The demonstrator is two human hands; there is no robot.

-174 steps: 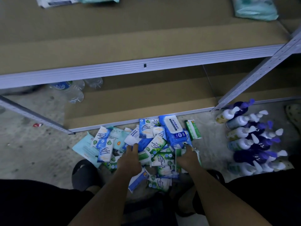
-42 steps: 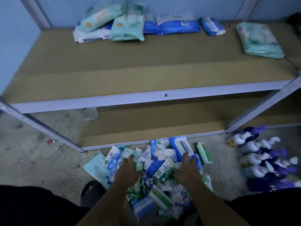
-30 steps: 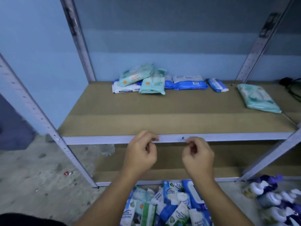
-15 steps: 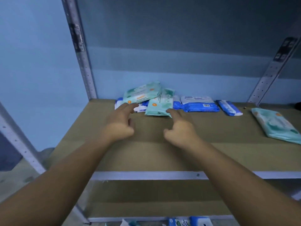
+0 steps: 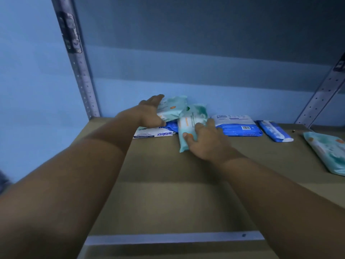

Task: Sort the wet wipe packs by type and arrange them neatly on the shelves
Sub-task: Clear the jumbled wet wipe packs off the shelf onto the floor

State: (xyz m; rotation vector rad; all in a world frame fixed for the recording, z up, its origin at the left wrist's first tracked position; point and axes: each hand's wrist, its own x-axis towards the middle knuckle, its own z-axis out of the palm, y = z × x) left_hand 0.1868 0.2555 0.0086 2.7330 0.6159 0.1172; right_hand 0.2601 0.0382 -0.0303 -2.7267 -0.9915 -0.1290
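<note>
the brown shelf [image 5: 168,202] bears wipe packs [image 5: 240,129] lying near its back edge.

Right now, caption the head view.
Sorting: left hand on the upper teal pack, right hand gripping the lower teal pack, beside blue packs on the shelf.
</note>
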